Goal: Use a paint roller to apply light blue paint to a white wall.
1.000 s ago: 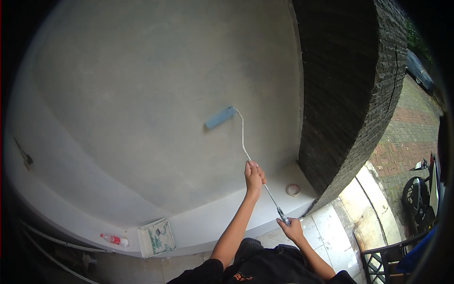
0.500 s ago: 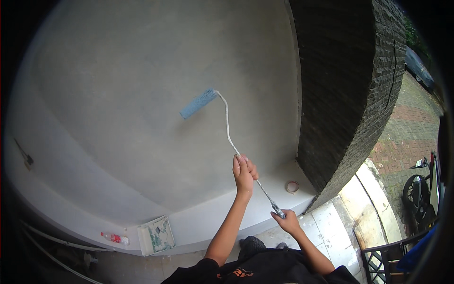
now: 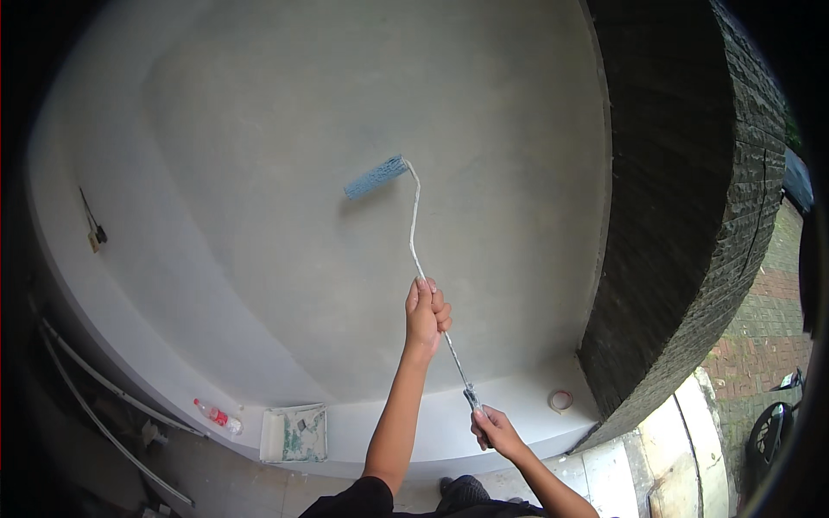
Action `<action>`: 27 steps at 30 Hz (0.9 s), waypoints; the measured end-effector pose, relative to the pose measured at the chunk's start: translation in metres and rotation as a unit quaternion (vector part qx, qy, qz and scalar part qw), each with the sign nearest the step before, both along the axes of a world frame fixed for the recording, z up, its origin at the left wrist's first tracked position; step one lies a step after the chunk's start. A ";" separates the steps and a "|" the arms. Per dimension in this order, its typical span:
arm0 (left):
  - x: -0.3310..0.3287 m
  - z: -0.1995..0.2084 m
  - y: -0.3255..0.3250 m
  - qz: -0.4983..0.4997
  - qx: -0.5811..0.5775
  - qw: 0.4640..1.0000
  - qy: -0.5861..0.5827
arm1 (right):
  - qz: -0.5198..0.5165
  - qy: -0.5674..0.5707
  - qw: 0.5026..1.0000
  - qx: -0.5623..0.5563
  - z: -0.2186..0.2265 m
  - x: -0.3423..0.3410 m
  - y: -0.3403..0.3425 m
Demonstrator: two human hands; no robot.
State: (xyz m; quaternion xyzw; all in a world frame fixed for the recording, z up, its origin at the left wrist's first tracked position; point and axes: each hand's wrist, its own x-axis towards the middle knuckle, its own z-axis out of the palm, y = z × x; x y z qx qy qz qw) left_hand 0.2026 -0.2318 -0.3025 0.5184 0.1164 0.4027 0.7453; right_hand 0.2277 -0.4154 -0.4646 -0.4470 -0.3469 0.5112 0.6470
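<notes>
A paint roller with a blue sleeve (image 3: 376, 177) is held up against the grey wall (image 3: 285, 121); whether the sleeve touches it I cannot tell. Its white, paint-spattered rod (image 3: 415, 224) runs down towards me. My left hand (image 3: 427, 315) is closed around the rod about halfway along. Lower and further right, my right hand (image 3: 494, 429) grips the handle (image 3: 471, 398) at the bottom end. The palm sides of both hands are partly hidden.
On the white ledge below the wall stand a paint tray (image 3: 294, 434), a plastic bottle (image 3: 218, 416) with a red label and a roll of tape (image 3: 560, 401). A dark rough pillar (image 3: 665, 198) rises at right. Pale pipes (image 3: 112, 414) lie at lower left.
My view has shifted, so the wall and ledge things sit differently in the picture. Both hands keep hold of the roller, and its blue sleeve stays near the wall's middle.
</notes>
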 end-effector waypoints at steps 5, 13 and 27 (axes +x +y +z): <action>0.011 -0.014 0.020 0.000 0.021 0.999 0.031 | -0.015 -0.040 0.998 -0.048 -0.009 0.008 0.017; 0.011 -0.117 -0.019 -0.025 -0.042 0.990 0.130 | -0.061 -0.009 0.977 -0.204 -0.084 -0.014 -0.040; -0.061 -0.290 -0.122 -0.112 0.146 0.946 0.269 | -0.240 -0.395 0.779 -0.423 -0.169 -0.004 -0.182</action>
